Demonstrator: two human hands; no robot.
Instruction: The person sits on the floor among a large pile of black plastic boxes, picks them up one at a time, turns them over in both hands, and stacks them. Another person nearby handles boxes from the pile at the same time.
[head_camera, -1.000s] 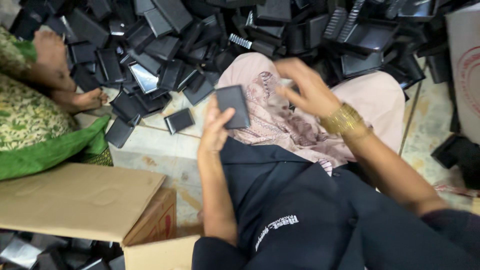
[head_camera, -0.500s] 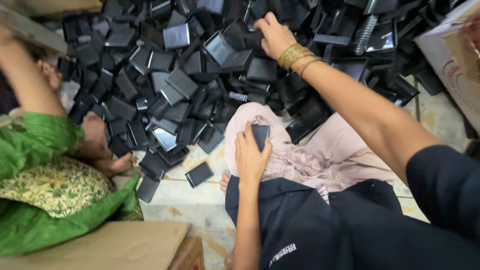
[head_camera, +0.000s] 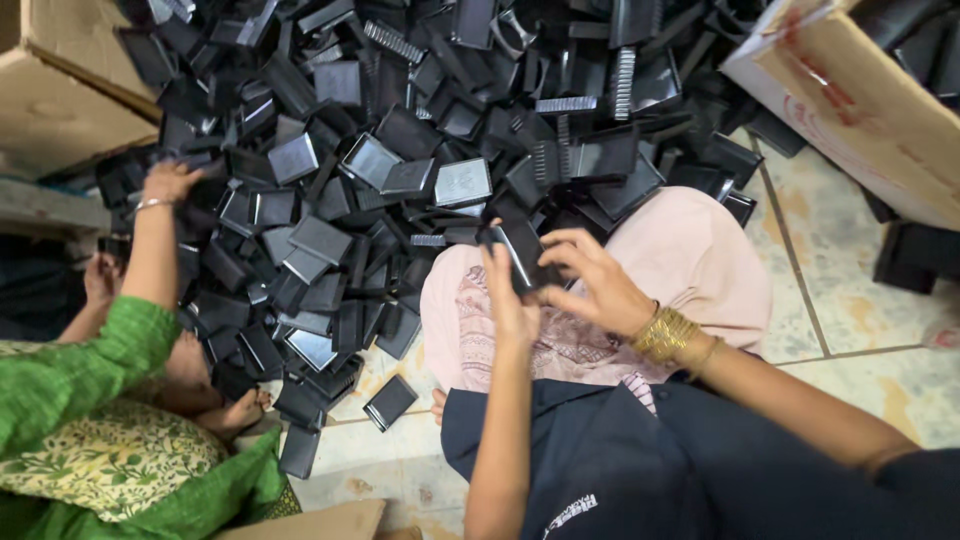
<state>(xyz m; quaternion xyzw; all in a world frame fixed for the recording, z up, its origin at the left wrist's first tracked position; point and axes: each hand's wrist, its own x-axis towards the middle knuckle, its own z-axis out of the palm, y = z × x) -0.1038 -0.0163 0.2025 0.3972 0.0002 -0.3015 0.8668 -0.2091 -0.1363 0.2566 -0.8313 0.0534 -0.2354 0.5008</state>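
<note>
I am watching my left hand (head_camera: 512, 300) and right hand (head_camera: 590, 280) pinching a black plastic piece (head_camera: 522, 255) over my lap, fingers clamped at its edges, risking it slipping into the pile (head_camera: 400, 160).

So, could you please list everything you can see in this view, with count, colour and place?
flat plastic parts: a large heap, too many to count, black and grey, on the floor ahead
loose part: one, black, on the tiles near the heap's edge
cardboard boxes: two, brown, upper right and upper left
tiled floor: pale, mottled, at right
co-worker's hand: one, green sleeve, reaching into the heap at left
held part: one, black, between both hands over the pink lap
left hand: grip on the held part
right hand: gold bangles, grip on the held part
</note>
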